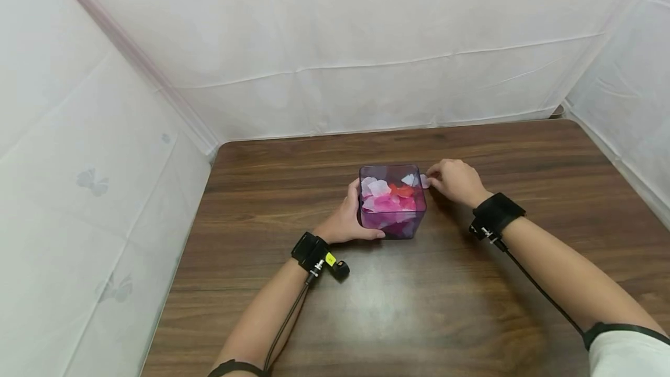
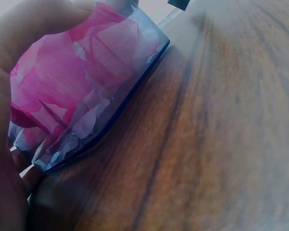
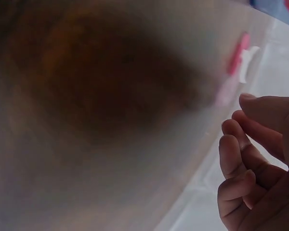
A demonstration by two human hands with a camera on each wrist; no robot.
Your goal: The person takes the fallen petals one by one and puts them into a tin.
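Observation:
A see-through purple square box (image 1: pixel 392 226) stands on the table, filled with pink, white and red artificial flower petals (image 1: pixel 389 196). My left hand (image 1: pixel 345 220) grips its left side, the thumb along the near face. In the left wrist view, the pink petals (image 2: pixel 58 72) press against the clear wall beside my thumb. Just right of the box is a pale petal (image 1: pixel 425 181), with the fingertips of my right hand (image 1: pixel 458 182) right at it. In the right wrist view, thumb and bent fingers have a small gap between them, and a bright pink petal (image 3: pixel 238 55) lies beyond.
The brown wood-grain table (image 1: pixel 272 191) reaches out on all sides of the box. White sheeting (image 1: pixel 335 45) hangs behind its far edge and along both sides. Cables run along both forearms from black wrist straps (image 1: pixel 498 213).

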